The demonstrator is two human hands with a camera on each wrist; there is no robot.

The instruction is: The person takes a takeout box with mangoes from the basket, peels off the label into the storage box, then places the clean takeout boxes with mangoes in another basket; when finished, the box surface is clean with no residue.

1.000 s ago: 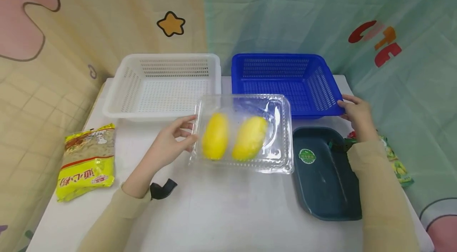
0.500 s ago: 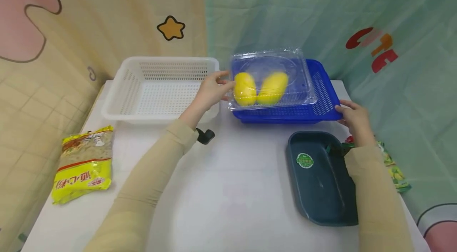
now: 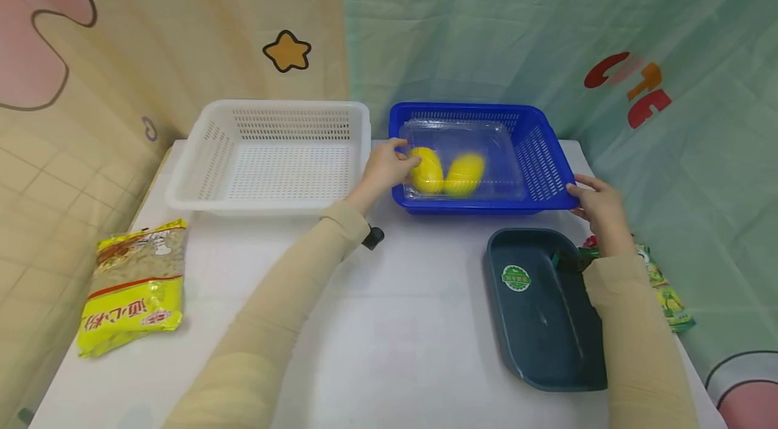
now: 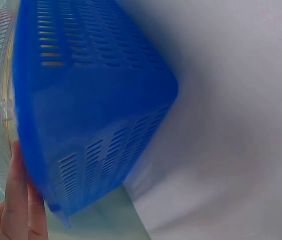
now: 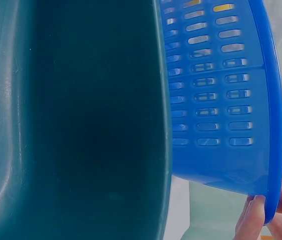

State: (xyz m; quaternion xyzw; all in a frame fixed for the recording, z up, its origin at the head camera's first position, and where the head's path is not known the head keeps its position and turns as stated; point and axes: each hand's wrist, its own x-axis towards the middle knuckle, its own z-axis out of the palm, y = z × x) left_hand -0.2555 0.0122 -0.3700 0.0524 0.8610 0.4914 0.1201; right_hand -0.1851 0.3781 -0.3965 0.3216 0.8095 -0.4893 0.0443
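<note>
A clear plastic clamshell box [image 3: 495,145] with two yellow mangoes [image 3: 465,174] inside sits within the blue basket [image 3: 550,165], toward its left side. My left hand [image 3: 387,163] reaches over the basket's left rim and pinches the box's left edge. In the left wrist view, the fingers [image 4: 17,195] show beside the blue rim, with the box edge next to them. At the basket's front right corner, my right hand [image 3: 602,207] grips the rim between thumb and fingers. The right wrist view shows those fingertips [image 5: 254,212] on both sides of the rim.
A white basket [image 3: 286,207] stands left of the blue one. A yellow bag of dry food [image 3: 136,290] lies at the table's left. Below my right forearm is a dark green tray [image 3: 541,348] with a sticker, and a green packet [image 3: 671,304] lies beyond it.
My left hand has carried the clamshell box with the mangoes from above the table, right and away from me, down into the blue basket. The right hand has kept its grip on the rim.
</note>
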